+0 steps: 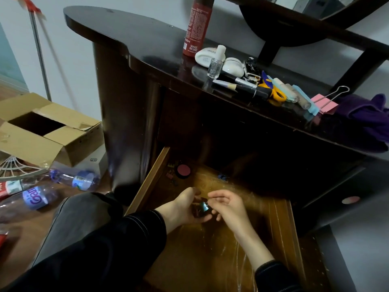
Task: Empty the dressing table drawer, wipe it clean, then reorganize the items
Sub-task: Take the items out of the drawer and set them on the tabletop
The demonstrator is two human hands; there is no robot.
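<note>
The wooden drawer [280,224] stands pulled out under the dark dressing table [134,41]. Over its middle, my left hand [185,209] is cupped palm up and holds several small binder clips. My right hand [228,204] pinches a teal binder clip [204,207] right at the left palm. At the drawer's back left lie a round pink compact [183,170], a few small clips [171,175] and a blue clip [223,177]. On the tabletop sit a red bottle [197,24], a nail polish bottle [215,64], white compacts, pens, yellow scissors [273,89], a big pink binder clip [324,102] and a purple cloth [370,121].
An open cardboard box [42,131] sits on the floor at the left, with several plastic bottles [37,197] and a white fan grille [14,167] beside it. A metal pole [40,53] leans on the wall. The mirror stand [294,24] rises at the table's back.
</note>
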